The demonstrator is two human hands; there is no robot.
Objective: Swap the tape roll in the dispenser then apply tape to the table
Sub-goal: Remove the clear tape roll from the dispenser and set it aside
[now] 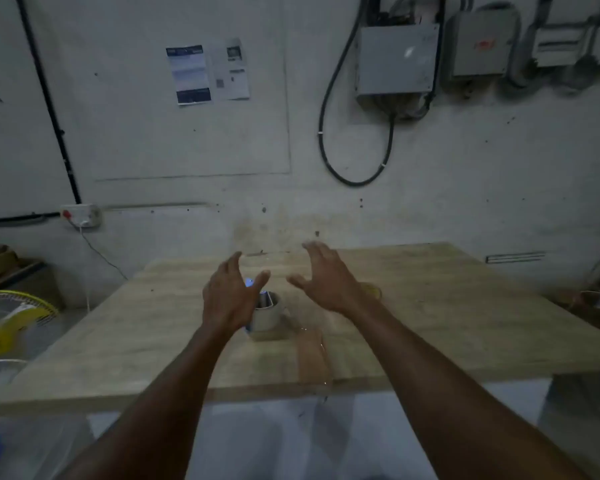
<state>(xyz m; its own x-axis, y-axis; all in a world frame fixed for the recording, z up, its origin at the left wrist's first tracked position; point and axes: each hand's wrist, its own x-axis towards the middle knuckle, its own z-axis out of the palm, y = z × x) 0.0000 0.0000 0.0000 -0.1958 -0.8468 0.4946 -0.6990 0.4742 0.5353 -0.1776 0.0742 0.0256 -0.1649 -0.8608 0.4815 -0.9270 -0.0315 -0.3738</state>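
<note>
My left hand (pixel 227 296) and right hand (pixel 321 275) hover spread open, empty, above the pale wood-grain table (pixel 430 323). The tape dispenser (pixel 265 315), holding a glossy roll, stands just beside my left hand. A brown tape strip (pixel 312 358) lies flat toward the near edge; taping seems done, though blur leaves doubt.

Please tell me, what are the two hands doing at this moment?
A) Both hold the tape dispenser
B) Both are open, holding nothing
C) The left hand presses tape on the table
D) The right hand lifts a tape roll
B: the left hand and right hand hover with fingers spread above the table, and the dispenser stands there ungripped.
</note>
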